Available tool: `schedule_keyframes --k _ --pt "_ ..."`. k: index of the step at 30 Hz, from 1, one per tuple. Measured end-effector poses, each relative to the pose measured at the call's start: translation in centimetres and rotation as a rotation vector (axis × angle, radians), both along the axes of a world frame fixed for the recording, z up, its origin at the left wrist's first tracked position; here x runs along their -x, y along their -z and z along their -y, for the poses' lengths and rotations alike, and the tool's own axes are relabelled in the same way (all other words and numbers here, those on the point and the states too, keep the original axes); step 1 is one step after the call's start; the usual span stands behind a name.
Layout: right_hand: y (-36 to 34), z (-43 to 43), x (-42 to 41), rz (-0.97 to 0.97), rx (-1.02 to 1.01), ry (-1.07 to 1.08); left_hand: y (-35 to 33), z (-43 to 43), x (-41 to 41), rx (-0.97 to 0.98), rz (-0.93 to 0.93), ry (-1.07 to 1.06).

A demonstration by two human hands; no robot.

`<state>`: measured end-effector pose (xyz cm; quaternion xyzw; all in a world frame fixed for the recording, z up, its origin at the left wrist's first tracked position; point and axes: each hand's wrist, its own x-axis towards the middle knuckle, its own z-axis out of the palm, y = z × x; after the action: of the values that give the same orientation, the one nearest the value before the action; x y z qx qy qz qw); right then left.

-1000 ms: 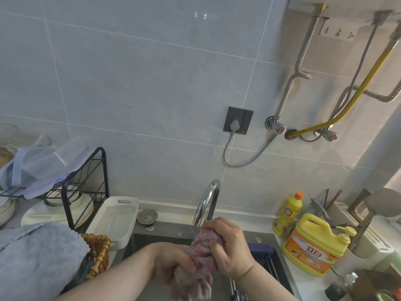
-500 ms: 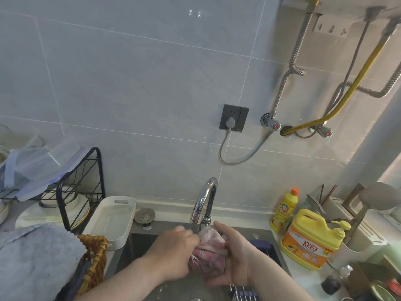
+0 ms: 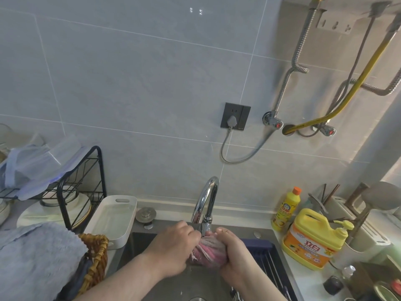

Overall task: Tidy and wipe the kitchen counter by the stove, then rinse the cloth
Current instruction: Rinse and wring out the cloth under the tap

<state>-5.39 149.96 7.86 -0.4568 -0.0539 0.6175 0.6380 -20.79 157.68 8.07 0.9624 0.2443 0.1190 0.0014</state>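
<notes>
A bunched pink and white cloth [image 3: 210,253] sits just under the spout of the chrome tap [image 3: 206,203], over the steel sink [image 3: 138,246]. My left hand [image 3: 173,248] grips its left side, fingers curled over the top. On the right, my right hand [image 3: 234,257] wraps around the cloth from below and behind, thumb up by the spout. Both hands squeeze the cloth between them. Most of the cloth is hidden by my palms.
A white tray [image 3: 112,220] and a black dish rack [image 3: 65,192] stand left of the sink, with a wicker basket [image 3: 95,257] holding a grey towel [image 3: 36,257]. Right of the sink are a large yellow detergent jug [image 3: 312,240], a small yellow bottle [image 3: 286,209] and a blue drain rack [image 3: 267,255].
The hands went from wringing the cloth upright to holding it sideways under the spout. My left hand moved up onto the cloth's left side, and the view tilted down slightly.
</notes>
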Motion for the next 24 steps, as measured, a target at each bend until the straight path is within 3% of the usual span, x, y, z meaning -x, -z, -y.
schedule_keyframes --k 4,6,10,14,16,18,21,24 --pt "-1.9 0.9 -1.3 -0.196 0.121 -0.278 1.8 -0.8 0.9 -0.137 0.028 0.052" --pt "-2.3 0.9 -1.3 -0.160 0.289 -0.398 2.4 -0.5 0.8 -0.216 0.025 0.051" --pt "-1.0 0.7 -0.9 -0.111 0.338 -0.307 3.4 -0.1 0.3 -0.313 0.073 0.086" --pt "-0.9 1.2 -0.2 -0.361 0.269 -0.181 3.9 0.0 -0.3 -0.372 0.149 0.123" --pt "-0.6 1.2 -0.4 -0.364 0.278 -0.205 4.2 -0.1 -0.3 -0.411 0.149 0.147" --pt "0.1 1.0 -0.6 -0.328 0.299 -0.234 4.3 -0.2 -0.3 -0.427 0.124 0.157" --pt "0.2 0.2 0.1 -0.159 0.266 -0.092 4.3 -0.3 -0.4 -0.348 0.124 0.129" --pt "0.9 -0.5 0.7 0.212 0.281 0.048 3.9 -0.1 -0.8 -0.112 0.086 0.032"
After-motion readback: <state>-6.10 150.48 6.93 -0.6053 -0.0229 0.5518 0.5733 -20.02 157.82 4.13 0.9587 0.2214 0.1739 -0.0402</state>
